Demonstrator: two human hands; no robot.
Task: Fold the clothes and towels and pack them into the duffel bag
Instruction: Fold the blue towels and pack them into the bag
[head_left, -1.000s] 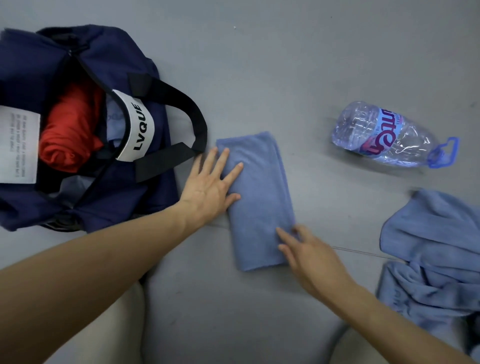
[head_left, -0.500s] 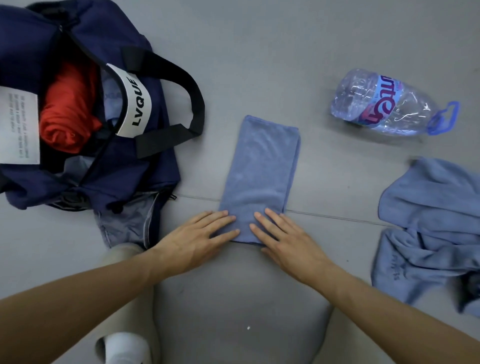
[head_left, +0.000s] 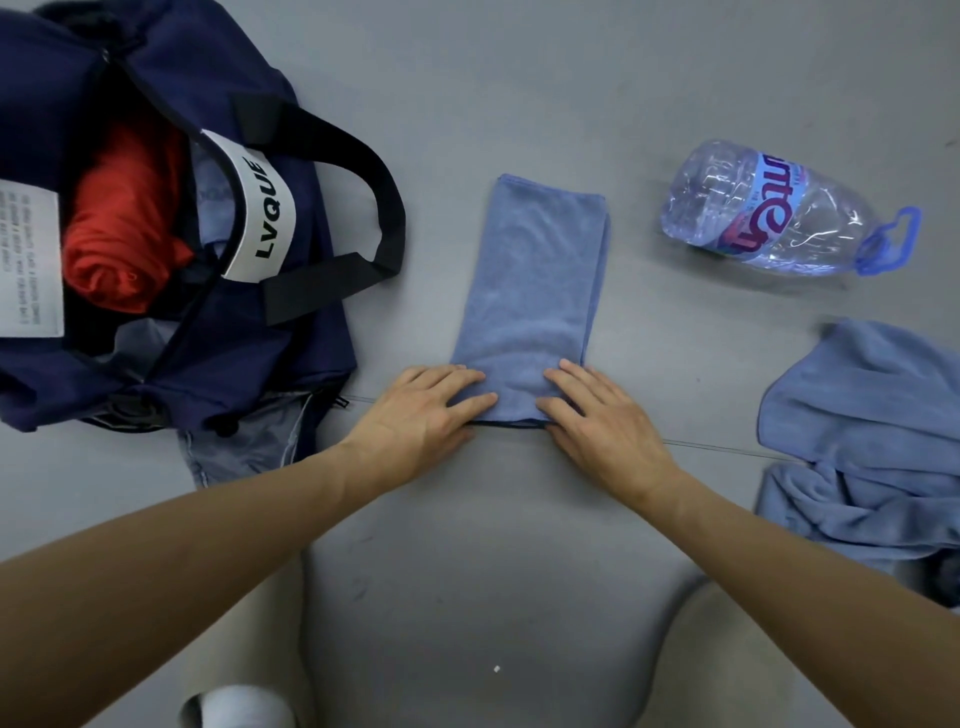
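A light-blue towel (head_left: 535, 291) lies folded into a long narrow strip on the grey floor, running away from me. My left hand (head_left: 421, 415) rests on its near left corner and my right hand (head_left: 597, 421) on its near right corner, fingers fairly straight on top of the cloth, thumbs at the near edge. To the left stands the open navy duffel bag (head_left: 291, 358) with a red garment (head_left: 119, 228) rolled up inside. A heap of unfolded light-blue towels (head_left: 872, 441) lies at the right.
A large clear plastic water bottle (head_left: 779, 213) with a blue handle lies on its side beyond the towels. The bag's black handle (head_left: 363, 208) arches toward the folded towel. My knees and a white sock (head_left: 244, 706) show at the bottom.
A second ago my hands pressed on the towel's left side and near end. Both hands came to its near end, and the towel now lies straighter in front of me.
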